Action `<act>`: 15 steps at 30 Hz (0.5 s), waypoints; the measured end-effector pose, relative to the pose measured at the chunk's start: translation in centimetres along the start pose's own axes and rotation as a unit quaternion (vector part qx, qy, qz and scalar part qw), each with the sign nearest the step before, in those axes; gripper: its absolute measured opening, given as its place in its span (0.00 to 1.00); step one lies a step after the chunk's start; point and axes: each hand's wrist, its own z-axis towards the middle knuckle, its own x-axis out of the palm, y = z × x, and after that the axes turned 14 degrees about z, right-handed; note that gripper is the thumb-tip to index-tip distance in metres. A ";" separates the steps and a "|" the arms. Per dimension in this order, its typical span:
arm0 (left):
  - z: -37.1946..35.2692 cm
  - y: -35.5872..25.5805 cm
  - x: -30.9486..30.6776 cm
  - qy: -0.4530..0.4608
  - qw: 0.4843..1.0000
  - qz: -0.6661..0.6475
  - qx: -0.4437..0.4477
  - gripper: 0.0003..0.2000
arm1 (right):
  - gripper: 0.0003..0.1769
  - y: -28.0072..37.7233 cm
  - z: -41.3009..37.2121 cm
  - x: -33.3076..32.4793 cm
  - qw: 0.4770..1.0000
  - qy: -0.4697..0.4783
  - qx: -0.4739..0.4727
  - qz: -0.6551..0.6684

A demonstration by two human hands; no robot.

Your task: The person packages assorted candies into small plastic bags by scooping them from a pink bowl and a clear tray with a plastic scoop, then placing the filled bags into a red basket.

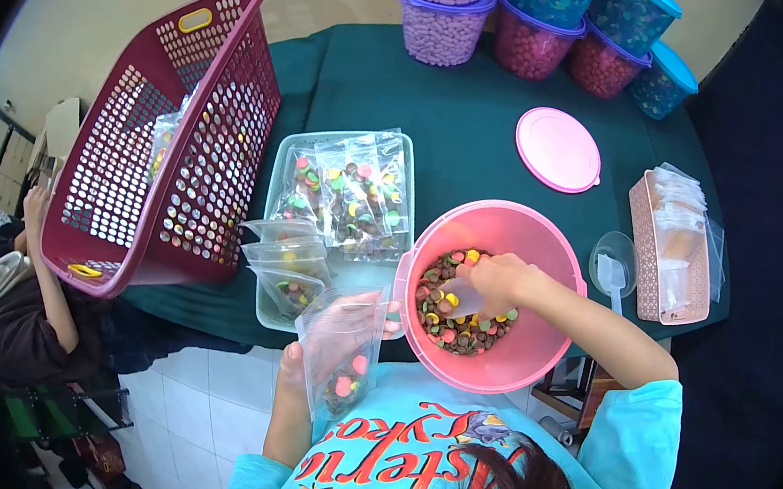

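Note:
Inside the pink bucket, my right hand is closed round a clear scoop that dips into brown, pink, yellow and green candies. To the bucket's left, my left hand holds a clear zip bag with a few candies at its bottom. Behind that hand, a pale green tray carries filled bags lying flat and several more bags standing at its front left.
A maroon basket stands at the left, beside a seated person. Farther back are a pink lid and stacked candy tubs. At the right are a pink basket of empty bags and a bowl with a white spatula.

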 end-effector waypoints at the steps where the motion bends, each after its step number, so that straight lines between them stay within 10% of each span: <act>1: 0.2 -0.2 0.0 0.004 1.000 0.005 -0.005 0.51 | 0.33 0.0 0.2 0.3 1.000 -0.006 0.002 0.000; 15: 2.2 -0.6 -0.1 0.101 0.994 -0.010 -0.043 0.50 | 0.26 1.7 1.5 1.9 0.998 0.005 -0.066 0.021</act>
